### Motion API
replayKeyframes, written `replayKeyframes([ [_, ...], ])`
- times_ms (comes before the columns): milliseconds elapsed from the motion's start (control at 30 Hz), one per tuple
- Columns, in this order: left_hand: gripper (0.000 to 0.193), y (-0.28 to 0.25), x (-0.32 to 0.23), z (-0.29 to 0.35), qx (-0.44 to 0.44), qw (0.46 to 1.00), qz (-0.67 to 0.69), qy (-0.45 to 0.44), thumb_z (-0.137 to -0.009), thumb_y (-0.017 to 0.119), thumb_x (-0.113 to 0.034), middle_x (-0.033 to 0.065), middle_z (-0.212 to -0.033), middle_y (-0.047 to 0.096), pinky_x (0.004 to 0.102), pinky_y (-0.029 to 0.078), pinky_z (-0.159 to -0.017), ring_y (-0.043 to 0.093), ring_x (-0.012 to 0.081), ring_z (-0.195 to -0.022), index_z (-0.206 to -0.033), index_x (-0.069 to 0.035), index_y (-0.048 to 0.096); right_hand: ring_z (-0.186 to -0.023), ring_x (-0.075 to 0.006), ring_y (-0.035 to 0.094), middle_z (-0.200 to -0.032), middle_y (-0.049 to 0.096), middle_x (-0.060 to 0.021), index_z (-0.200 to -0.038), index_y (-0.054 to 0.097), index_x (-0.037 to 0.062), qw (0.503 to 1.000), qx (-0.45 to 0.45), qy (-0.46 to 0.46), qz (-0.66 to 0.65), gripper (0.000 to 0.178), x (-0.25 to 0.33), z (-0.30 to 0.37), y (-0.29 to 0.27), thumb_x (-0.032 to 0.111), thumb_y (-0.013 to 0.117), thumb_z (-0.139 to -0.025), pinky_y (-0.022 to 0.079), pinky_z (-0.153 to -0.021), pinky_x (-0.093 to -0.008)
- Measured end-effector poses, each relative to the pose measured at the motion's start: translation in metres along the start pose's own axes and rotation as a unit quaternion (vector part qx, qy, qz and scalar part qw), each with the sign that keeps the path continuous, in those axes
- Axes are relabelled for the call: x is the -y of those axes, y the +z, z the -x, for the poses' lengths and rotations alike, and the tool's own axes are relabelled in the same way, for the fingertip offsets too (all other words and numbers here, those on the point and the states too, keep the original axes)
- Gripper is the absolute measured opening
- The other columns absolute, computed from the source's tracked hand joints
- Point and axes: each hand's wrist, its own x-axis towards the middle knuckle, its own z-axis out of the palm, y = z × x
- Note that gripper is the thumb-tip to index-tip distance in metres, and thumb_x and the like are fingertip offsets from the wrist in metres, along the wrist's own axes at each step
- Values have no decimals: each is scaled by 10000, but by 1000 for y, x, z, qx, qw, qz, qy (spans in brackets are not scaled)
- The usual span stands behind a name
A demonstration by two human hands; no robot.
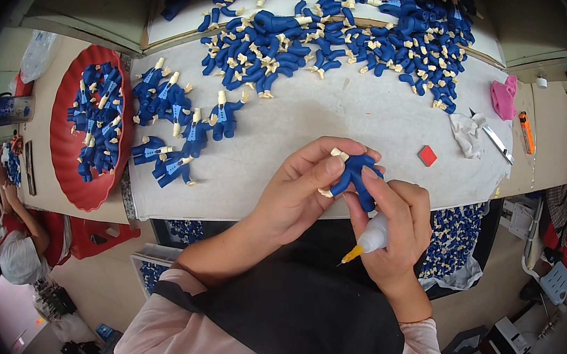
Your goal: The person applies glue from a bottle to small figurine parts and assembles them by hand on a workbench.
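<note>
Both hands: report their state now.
Left hand: closed, holding the blue figurine body.
Right hand: closed around a needle-tipped bottle, fingertips on the same body.

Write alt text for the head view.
A person's left hand and right hand hold a small blue figure above a white work surface; the right also holds a yellow-tipped bottle. Blue parts lie heaped beyond; more figures and a filled red tray sit left.

A white-covered counter (374, 114) stretches beneath beige-grey panels (86, 4). Beige floor (108, 263) shows below, with a red plastic chair (82, 243) left and a pale blue seat (555, 283) right.
</note>
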Motion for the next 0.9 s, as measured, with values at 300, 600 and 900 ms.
replayKeyframes([
  [300, 257, -4, -13, -1, -3, 980, -196, 25, -844, 503, -196, 216, -1077, 526, 353, 427, -845, 536, 279, -982, -994, 9, 541, -584, -167, 490, -742, 498, -65, -963, 606, 38, 1000, -10, -29, 6, 408, -2, 3, 3, -37, 682, -569, 400, -474, -242],
  [600, 174, 3, -14, -1, -12, 955, -282, 91, -816, 521, -64, 194, -1049, 551, 286, 454, -766, 572, 188, -881, -952, 36, 563, -577, -138, 475, -732, 472, -46, -902, 614, 79, 997, -53, 22, -49, 406, -12, 9, 6, -45, 734, -535, 382, -465, -220],
  [900, 198, 13, -13, 2, -14, 928, -363, 78, -862, 455, -95, 162, -1044, 560, 273, 456, -759, 568, 171, -882, -968, 36, 558, -574, -141, 458, -758, 461, -43, -919, 602, 88, 995, -77, -31, -54, 419, -18, 19, 12, -61, 729, -548, 358, -473, -226],
])
